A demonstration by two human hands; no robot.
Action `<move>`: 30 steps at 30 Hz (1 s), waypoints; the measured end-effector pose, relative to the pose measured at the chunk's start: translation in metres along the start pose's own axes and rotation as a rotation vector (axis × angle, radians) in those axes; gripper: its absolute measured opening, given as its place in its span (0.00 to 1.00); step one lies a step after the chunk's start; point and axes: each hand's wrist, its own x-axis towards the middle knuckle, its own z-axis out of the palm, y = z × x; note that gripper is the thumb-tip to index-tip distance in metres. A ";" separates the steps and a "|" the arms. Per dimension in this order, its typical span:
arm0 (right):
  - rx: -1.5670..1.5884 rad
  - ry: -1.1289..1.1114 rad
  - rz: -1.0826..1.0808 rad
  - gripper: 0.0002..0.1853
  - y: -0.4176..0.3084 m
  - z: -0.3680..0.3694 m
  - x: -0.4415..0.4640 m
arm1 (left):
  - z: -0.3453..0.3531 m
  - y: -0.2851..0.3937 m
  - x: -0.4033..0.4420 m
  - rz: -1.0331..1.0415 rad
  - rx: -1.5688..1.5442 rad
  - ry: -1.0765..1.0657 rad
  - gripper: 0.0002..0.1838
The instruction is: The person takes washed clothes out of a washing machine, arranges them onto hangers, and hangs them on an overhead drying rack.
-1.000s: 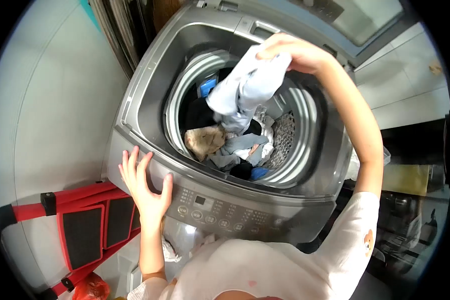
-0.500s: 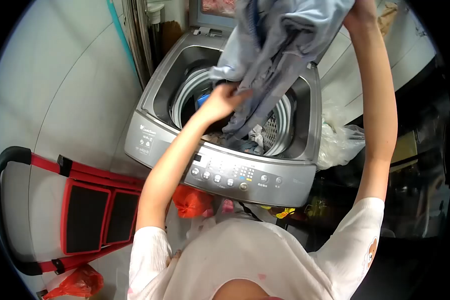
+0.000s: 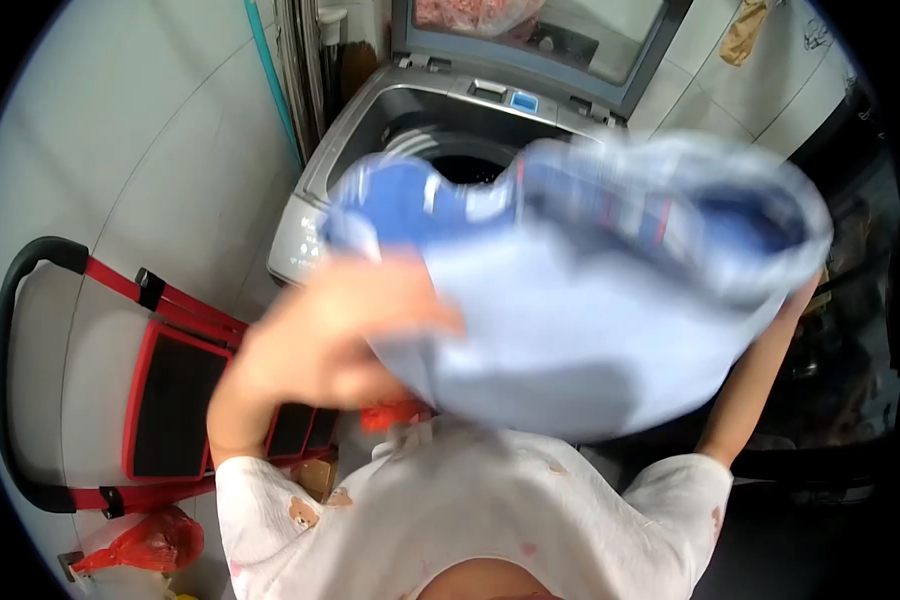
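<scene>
A light-blue garment (image 3: 560,320), seemingly trousers, is spread in the air between my arms and smeared by motion. Its opening with a darker blue inside faces up at the right. My left hand (image 3: 355,325) overlaps the garment's left edge; its fingers are too blurred to show a grip. My right hand (image 3: 802,292) is at the garment's right end, mostly hidden behind the cloth, and holds it up. Behind the garment stands the grey top-loading washing machine (image 3: 295,235), its lid (image 3: 625,50) raised. The cloth covers its control panel and most of the tub opening.
A red and black folding step stool (image 3: 175,400) leans at the left wall. Red plastic bags lie on the floor, one (image 3: 155,540) at lower left. Poles (image 3: 295,70) stand behind the machine's left side. A glossy black surface (image 3: 850,360) runs along the right.
The garment has come up out of the tub area toward my chest and spread wide. Both hands have moved lower and nearer my body. The raised lid shows more fully now.
</scene>
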 end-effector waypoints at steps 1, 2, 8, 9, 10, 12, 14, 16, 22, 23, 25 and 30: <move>0.082 -0.100 0.219 0.17 0.012 -0.033 -0.039 | 0.030 0.006 -0.030 -0.115 -0.075 -0.206 0.16; -0.064 -0.031 0.351 0.14 0.020 -0.043 -0.085 | 0.053 0.013 -0.053 -0.275 -0.195 -0.404 0.23; -1.286 -0.523 0.814 0.13 0.064 0.002 -0.220 | 0.116 -0.029 -0.121 -0.489 0.294 -0.261 0.30; -1.159 -0.444 0.740 0.14 0.076 -0.001 -0.231 | 0.121 -0.036 -0.122 -0.442 0.370 -0.294 0.31; -1.228 -0.338 0.633 0.13 0.079 0.013 -0.235 | 0.130 -0.044 -0.126 -0.394 0.447 -0.324 0.32; -1.380 -0.127 0.353 0.13 0.076 0.045 -0.236 | 0.148 -0.069 -0.144 -0.164 0.551 -0.199 0.21; -1.332 -0.288 -0.305 0.18 0.083 0.054 -0.240 | 0.152 -0.091 -0.163 0.056 0.660 -0.122 0.15; -1.249 -0.812 -0.345 0.23 0.084 0.076 -0.247 | 0.145 -0.077 -0.150 0.138 0.591 -0.115 0.06; -1.478 -1.289 -0.013 0.23 0.130 0.085 -0.293 | 0.142 -0.004 -0.145 -0.052 0.269 -0.129 0.12; -1.518 -1.318 -0.004 0.22 0.146 0.071 -0.302 | 0.147 0.015 -0.147 -0.099 0.197 -0.098 0.12; -1.561 -1.431 0.011 0.18 0.150 0.049 -0.313 | 0.161 0.056 -0.166 -0.283 0.106 -0.160 0.09; -1.422 -1.227 -0.175 0.18 0.128 -0.025 -0.355 | 0.206 0.152 -0.232 -1.009 0.051 -0.356 0.16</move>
